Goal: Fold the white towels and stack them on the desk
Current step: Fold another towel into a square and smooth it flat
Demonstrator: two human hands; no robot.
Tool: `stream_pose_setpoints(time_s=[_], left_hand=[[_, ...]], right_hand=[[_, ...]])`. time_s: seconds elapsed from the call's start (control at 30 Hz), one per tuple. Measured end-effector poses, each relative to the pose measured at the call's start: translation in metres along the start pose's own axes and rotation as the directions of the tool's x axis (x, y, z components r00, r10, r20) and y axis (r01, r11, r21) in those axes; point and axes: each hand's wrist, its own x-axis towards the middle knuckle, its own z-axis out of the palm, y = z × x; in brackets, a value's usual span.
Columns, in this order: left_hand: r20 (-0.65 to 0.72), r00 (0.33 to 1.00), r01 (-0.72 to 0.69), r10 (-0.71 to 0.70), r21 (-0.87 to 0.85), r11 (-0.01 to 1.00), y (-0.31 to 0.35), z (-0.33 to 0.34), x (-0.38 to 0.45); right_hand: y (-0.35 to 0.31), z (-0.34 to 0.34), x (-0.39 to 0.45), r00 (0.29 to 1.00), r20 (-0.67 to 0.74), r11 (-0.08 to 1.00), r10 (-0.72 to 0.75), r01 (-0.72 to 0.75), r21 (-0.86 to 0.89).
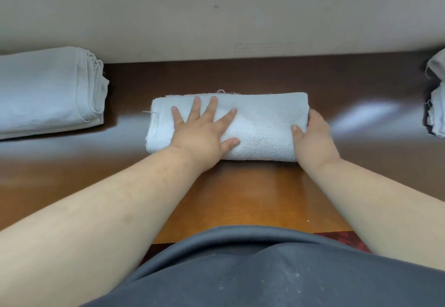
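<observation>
A folded white towel point(260, 126) lies across the middle of the brown wooden desk point(240, 198). My left hand point(204, 133) presses flat on its left half, fingers spread and straight. My right hand point(310, 135) holds the towel's right end, thumb on top and fingers curled round the edge out of sight. A stack of folded white towels point(48, 90) sits at the far left of the desk.
More white and grey cloth point(437, 104) lies at the desk's right edge, partly cut off. A beige wall point(216, 17) runs right behind the desk. My dark grey shirt fills the bottom of the view.
</observation>
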Motion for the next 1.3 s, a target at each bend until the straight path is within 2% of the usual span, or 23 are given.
stream_pose_setpoints(time_s=[0.03,0.1,0.17,0.2,0.27,0.3,0.4,0.53,0.63,0.73,0.83,0.97,1.0,1.03,1.07,1.13,1.17,1.2,1.23,1.3], left_hand=[[0.021,1.000,-0.014,0.014,0.015,1.000,-0.001,-0.001,0.004],[0.050,0.999,-0.023,0.021,0.047,0.999,-0.001,0.000,0.005],[0.064,0.998,-0.016,0.013,0.045,0.999,-0.001,0.001,0.005],[0.057,0.998,-0.016,0.013,0.043,0.999,-0.001,0.002,0.004],[0.045,0.998,-0.043,0.042,0.028,0.999,-0.004,0.002,0.003],[0.036,0.997,-0.064,0.065,-0.008,0.998,-0.008,0.002,0.003],[0.029,0.999,-0.035,0.039,-0.120,0.992,-0.030,0.001,0.010],[0.029,0.998,0.050,-0.048,-0.038,0.998,-0.056,0.010,0.015],[0.009,1.000,0.009,-0.008,-0.037,0.999,-0.058,0.013,0.020],[-0.009,0.999,-0.036,0.035,-0.164,0.986,-0.069,0.013,0.017],[-0.065,0.998,-0.008,-0.003,-0.180,0.984,-0.075,0.019,0.011],[-0.072,0.993,0.070,-0.090,-0.243,0.967,-0.071,0.020,0.014],[-0.109,0.977,0.137,-0.182,-0.328,0.935,-0.070,0.019,0.013],[-0.138,0.938,0.224,-0.318,-0.459,0.860,-0.071,0.019,0.010],[-0.120,0.871,0.318,-0.476,-0.600,0.734,-0.071,0.019,0.006],[0.080,0.716,0.466,-0.693,-0.794,0.390,-0.071,0.022,-0.003],[0.207,0.657,0.517,-0.725,-0.823,0.234,-0.070,0.021,-0.006],[0.319,0.612,0.572,-0.723,-0.810,0.126,-0.071,0.021,-0.008],[0.395,0.583,0.629,-0.710,-0.772,0.087,-0.071,0.018,-0.009],[0.470,0.575,0.703,-0.670,-0.702,0.110,-0.075,0.011,-0.009]], right_hand=[[-0.008,0.000,-0.004,0.996,-0.061,0.995,-0.062,0.057,-0.086],[-0.029,0.006,-0.014,0.952,-0.122,0.934,-0.280,0.241,-0.264],[-0.051,0.019,-0.021,0.861,0.024,0.784,-0.507,0.473,-0.402],[-0.058,0.027,-0.022,0.822,0.140,0.705,-0.552,0.550,-0.448],[-0.062,0.038,-0.017,0.810,0.307,0.636,-0.500,0.584,-0.504],[-0.060,0.041,-0.013,0.816,0.335,0.627,-0.472,0.577,-0.523],[-0.049,0.043,-0.003,0.835,0.315,0.618,-0.451,0.547,-0.564],[-0.044,0.037,0.011,0.897,0.283,0.688,-0.338,0.441,-0.576],[-0.046,0.037,0.014,0.896,0.297,0.699,-0.330,0.443,-0.562],[-0.042,0.030,0.015,0.886,0.307,0.709,-0.349,0.463,-0.531],[-0.029,0.024,0.014,0.911,0.241,0.744,-0.335,0.412,-0.525],[-0.029,0.023,0.015,0.915,0.263,0.787,-0.304,0.397,-0.472],[-0.028,0.022,0.014,0.918,0.246,0.811,-0.311,0.391,-0.435],[-0.024,0.019,0.014,0.926,0.199,0.851,-0.320,0.373,-0.370],[-0.019,0.017,0.014,0.942,0.127,0.900,-0.312,0.336,-0.277],[-0.009,0.013,0.014,0.982,-0.007,0.982,-0.188,0.187,-0.012],[-0.006,0.012,0.015,0.996,-0.031,0.986,-0.079,0.083,0.144],[-0.005,0.011,0.015,0.999,-0.029,0.958,0.039,-0.029,0.285],[-0.005,0.009,0.014,0.989,-0.011,0.911,0.148,-0.132,0.391],[-0.009,0.004,0.011,0.949,0.071,0.824,0.307,-0.303,0.480]])
